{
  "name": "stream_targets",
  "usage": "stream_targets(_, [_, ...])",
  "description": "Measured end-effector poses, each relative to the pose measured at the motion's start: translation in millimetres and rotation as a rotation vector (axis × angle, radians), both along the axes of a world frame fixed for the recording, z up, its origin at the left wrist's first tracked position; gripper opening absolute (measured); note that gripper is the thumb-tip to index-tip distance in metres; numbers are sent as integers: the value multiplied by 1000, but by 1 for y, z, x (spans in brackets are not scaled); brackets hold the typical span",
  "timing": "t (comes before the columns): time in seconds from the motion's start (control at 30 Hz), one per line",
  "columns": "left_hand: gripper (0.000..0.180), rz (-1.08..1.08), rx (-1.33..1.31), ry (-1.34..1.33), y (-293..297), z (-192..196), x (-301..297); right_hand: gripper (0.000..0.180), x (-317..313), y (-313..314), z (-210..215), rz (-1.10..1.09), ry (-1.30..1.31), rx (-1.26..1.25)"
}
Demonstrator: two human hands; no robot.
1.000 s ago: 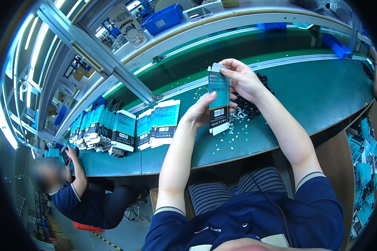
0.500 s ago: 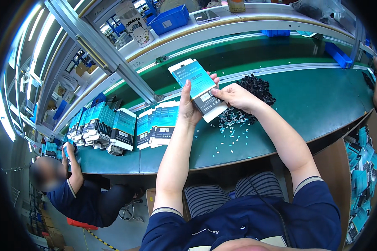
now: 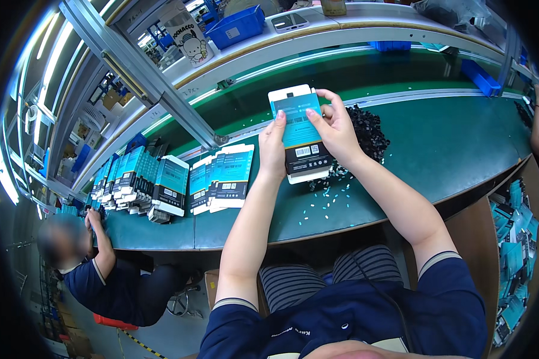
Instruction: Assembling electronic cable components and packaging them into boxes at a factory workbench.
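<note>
Fingers (image 3: 279, 119) of both hands pinch the teal packet (image 3: 299, 133) at frame centre, above the green worktop (image 3: 449, 149); thin edge grip, so it may slip onto the black parts pile (image 3: 368, 133).

The person wears a dark navy short-sleeved shirt (image 3: 353, 323) with pale trim edging each sleeve cuff and small light lettering across the chest. Both forearms are bare below the sleeves, and the left hand (image 3: 273, 151) and right hand (image 3: 339, 128) wear no gloves, rings or watch. The trousers (image 3: 317, 281) are dark with fine light stripes. A thin dark cable runs down the shirt front.
</note>
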State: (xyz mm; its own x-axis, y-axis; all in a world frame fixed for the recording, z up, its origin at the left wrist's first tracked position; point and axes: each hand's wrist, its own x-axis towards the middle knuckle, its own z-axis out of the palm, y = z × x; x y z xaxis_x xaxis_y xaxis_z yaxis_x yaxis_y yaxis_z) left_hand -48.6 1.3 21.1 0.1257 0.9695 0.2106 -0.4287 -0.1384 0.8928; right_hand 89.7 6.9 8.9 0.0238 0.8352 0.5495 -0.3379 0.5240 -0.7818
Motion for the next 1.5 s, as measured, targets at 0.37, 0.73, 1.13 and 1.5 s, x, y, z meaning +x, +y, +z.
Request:
stream_targets(0.37, [16,292,307,165,-12,-13,23,20,9,3,-1,-233,-202,-103])
stream_targets(0.73, [19,300,277,121,-13,-7,22,17,1,0,-1,-119,-32,-34])
stream_targets(1.13, [11,391,203,140,-15,-11,15,17,-1,-9,-1,-24,88,-208])
stream_targets(1.5, [13,443,185,103,-19,-7,16,19,-6,-15,6,-40,129,-259])
